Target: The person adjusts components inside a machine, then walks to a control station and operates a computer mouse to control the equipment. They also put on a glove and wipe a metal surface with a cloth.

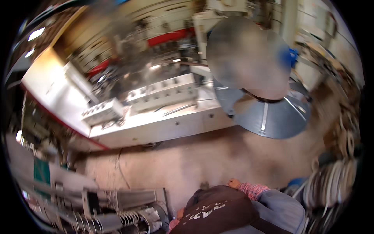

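My right hand [234,183] hangs in front of my body, below a red checked cuff and a grey-blue sleeve [280,204]. Its fingers look curled in, and nothing shows in them. Only a small part of my left hand [180,213] appears at the other side of my dark apron [218,210]; the apron hides its fingers. Neither hand touches the machine ahead. On that long white machine bench [156,134] stand a wide control box [161,93] with several knobs and a smaller box [103,111] to its left.
A large round metal reel [269,121] stands at the bench's right end. Stacked pale coils [331,183] fill the right side. At the lower left is a machine with a coil spring [130,218]. A thin cable [122,171] lies on the concrete floor [163,167].
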The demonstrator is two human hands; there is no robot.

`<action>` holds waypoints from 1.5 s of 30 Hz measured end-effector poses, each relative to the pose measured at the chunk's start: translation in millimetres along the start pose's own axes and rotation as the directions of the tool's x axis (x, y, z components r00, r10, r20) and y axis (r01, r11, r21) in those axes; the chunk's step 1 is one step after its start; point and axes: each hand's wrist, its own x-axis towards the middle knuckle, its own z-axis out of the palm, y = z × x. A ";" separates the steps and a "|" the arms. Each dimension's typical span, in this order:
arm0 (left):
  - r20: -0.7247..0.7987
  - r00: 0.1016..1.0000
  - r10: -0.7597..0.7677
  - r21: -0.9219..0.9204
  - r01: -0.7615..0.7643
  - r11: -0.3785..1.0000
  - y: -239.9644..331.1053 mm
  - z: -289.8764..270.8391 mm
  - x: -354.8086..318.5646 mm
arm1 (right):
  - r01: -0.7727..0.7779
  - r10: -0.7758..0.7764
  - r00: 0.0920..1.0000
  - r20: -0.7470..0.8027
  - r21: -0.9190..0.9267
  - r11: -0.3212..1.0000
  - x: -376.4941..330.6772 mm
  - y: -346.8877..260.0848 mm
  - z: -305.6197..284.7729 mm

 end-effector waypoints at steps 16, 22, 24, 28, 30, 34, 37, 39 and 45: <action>0.599 0.759 0.254 0.449 -0.581 0.678 290.5 85.3 150.6 | -0.368 0.814 0.581 -0.012 0.888 0.276 -218.2 108.0 45.3; 0.878 0.450 0.164 0.350 -0.836 0.422 344.4 203.7 98.4 | -0.317 0.834 0.524 -0.172 0.869 0.379 -210.7 161.9 35.0; 0.951 0.286 0.120 0.224 -0.901 0.370 376.3 255.9 74.3 | -0.319 0.825 0.500 -0.263 0.830 0.458 -210.3 195.3 37.2; 0.935 0.332 0.121 0.265 -0.885 0.382 457.6 340.7 -17.4 | -0.330 0.726 0.507 -0.464 0.674 0.661 -181.5 272.4 30.2; 0.952 0.252 0.176 0.196 -0.939 0.284 499.5 384.6 -55.9 | -0.229 0.701 0.526 -0.482 0.713 0.663 -170.7 310.6 0.2; 0.984 0.142 0.111 0.121 -0.977 0.175 561.2 489.2 -121.3 | -0.115 0.793 0.526 -0.308 0.898 0.425 -199.7 313.3 -135.2; 0.992 -0.033 0.122 -0.054 -0.985 0.166 583.6 557.0 -147.0 | 0.035 0.815 0.573 -0.082 0.997 0.076 -201.9 345.2 -195.5; 0.990 -0.122 0.075 -0.129 -0.988 0.087 605.7 613.1 -164.2 | 0.125 0.782 0.611 -0.123 0.990 0.058 -192.1 366.1 -234.3; 0.972 -0.232 0.025 -0.233 -0.970 0.065 651.3 822.5 -202.3 | -0.118 0.515 0.825 -0.234 0.819 0.561 -146.3 419.8 -365.7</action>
